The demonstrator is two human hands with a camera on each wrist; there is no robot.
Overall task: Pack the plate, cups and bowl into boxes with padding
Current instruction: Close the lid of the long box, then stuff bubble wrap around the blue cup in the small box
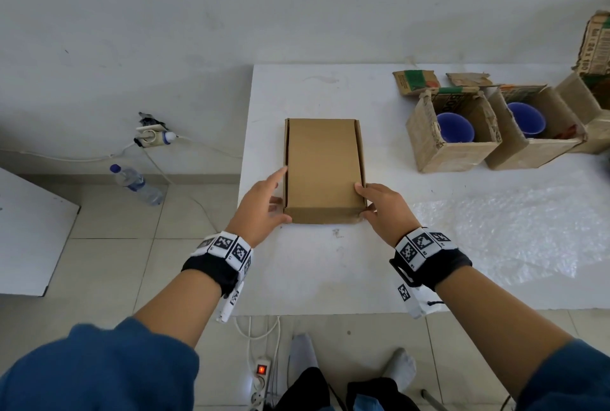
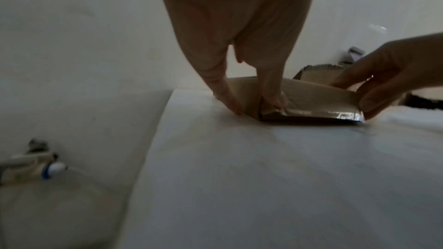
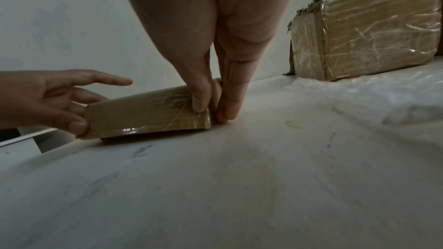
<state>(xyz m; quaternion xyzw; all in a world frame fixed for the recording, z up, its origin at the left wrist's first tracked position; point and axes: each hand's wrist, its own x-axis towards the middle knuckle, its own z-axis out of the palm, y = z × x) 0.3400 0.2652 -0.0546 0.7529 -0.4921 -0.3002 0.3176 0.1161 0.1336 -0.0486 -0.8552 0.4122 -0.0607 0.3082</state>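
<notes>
Blue sleeves (image 1: 99,367) fill the bottom of the head view, forearms reaching to a flat box (image 1: 325,169) lying closed on the table (image 1: 330,278). Only this view shows two open boxes (image 1: 452,143) at far right, each holding a blue cup (image 1: 455,128), and bubble wrap (image 1: 515,229) beside the right hand (image 1: 386,209). Wrist views alone show shiny tape on the flat box's near end. Left hand (image 1: 260,202) grasps the near left corner, thumb on the front, index finger along the side. Right hand pinches the near right corner between thumb and fingers.
</notes>
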